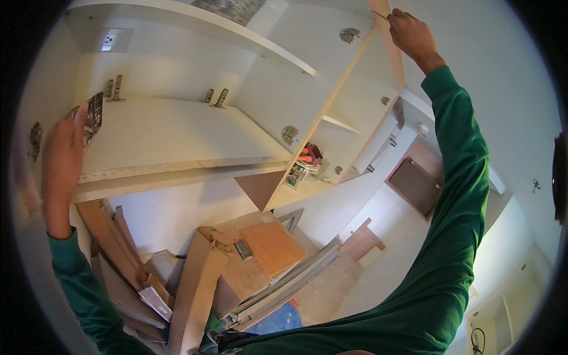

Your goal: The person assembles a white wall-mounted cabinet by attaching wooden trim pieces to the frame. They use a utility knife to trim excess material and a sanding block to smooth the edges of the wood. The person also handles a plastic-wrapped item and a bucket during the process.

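A: Green sleeves fill the lower edge, both arms raised into a white cabinet (195, 133). What does each hand do?

B: Left hand (62, 160) lies flat and open against the cabinet's left side, fingers up, beside a dark patterned piece (93, 118) at the shelf's (177, 139) front corner. It looks pressed there to steady the body. Right hand (412, 32) reaches high and is closed on a thin wooden strip (391, 41) running along the front edge of the upright panel (331, 112), probably holding it in line with that edge.

A: And inside the cabinet?

B: Metal hinge plates (349, 35) sit on the panel, brackets (216, 96) stand at the back of the shelf, and a socket (109, 39) is in the back wall, upper left. Small tools, some red, lie on a lower ledge (305, 161).

A: Below?

B: Boards (195, 284), offcuts and a brown square panel (271, 247) lie stacked on the floor, kept near.
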`<state>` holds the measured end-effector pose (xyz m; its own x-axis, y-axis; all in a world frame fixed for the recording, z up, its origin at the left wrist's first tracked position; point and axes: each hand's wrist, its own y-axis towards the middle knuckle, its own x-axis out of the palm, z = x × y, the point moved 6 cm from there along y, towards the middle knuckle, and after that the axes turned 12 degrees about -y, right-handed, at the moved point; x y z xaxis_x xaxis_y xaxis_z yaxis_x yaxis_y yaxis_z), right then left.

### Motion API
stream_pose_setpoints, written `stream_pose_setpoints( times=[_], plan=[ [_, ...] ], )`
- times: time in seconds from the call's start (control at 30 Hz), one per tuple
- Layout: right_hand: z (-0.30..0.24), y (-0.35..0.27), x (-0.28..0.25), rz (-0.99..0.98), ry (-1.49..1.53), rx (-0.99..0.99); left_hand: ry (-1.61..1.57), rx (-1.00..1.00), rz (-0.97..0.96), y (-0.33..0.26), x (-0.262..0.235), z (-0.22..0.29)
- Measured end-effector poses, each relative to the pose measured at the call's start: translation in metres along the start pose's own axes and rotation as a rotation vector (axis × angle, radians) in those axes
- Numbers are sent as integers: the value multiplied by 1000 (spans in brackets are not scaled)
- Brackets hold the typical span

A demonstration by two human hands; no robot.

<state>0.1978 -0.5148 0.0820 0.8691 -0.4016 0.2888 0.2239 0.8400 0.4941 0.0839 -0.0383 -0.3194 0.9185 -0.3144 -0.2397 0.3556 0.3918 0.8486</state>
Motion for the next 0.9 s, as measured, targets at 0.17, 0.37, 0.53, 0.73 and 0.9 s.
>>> stream_pose_setpoints(
  times=[0.17, 0.37, 0.53, 0.73, 0.9],
  plan=[
    [2, 4, 8, 72, -87, -31, -27, 2, -2, -1, 2, 1],
    [-4, 8, 12, -26, -107, -16, 36, -47, -56, 1, 3, -4],
    [-6, 6, 13, 3, -76, -4, 54, 50, 20, -2, 9, -9],
    [10, -7, 29, -214, -97, 100, 57, 23, -28, -1, 7, -2],
    [11, -9, 6, -11, 32, 25, 84, 1, -57, 2, 10, -22]
  ],
)
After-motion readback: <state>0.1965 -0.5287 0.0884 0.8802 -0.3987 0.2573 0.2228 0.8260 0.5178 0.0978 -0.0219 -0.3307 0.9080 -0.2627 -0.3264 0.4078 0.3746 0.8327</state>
